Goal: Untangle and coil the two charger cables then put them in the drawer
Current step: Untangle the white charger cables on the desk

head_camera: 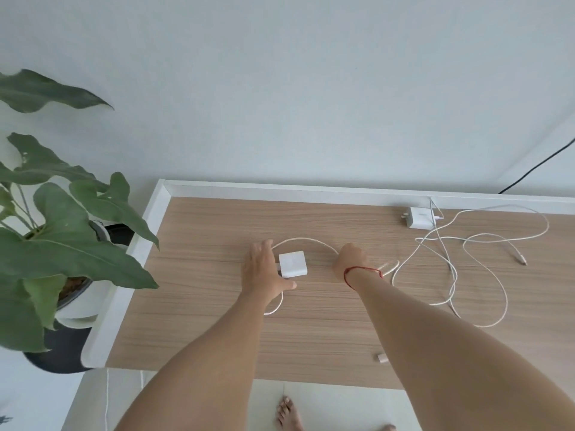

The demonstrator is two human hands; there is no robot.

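On the wooden tabletop [202,231] lies a white charger block [292,264] whose cream cable [306,240] arcs in a loop from my left hand [264,270] to my right hand [350,259]. My left hand lies flat beside the block with straight fingers, the thumb stretched out under the block. My right hand is curled over the loop's right end, fingers hidden; short cable ends [390,266] stick out beside the wrist. A second charger block [418,217] sits at the back right, its white cable [485,241] sprawled in loose crossing loops. No drawer is in view.
A raised white rim [280,191] borders the table's back and left sides. A large potted plant [56,244] stands off the left edge. A small plug end [382,358] lies near the front edge. A black cord [535,169] runs along the wall at the right.
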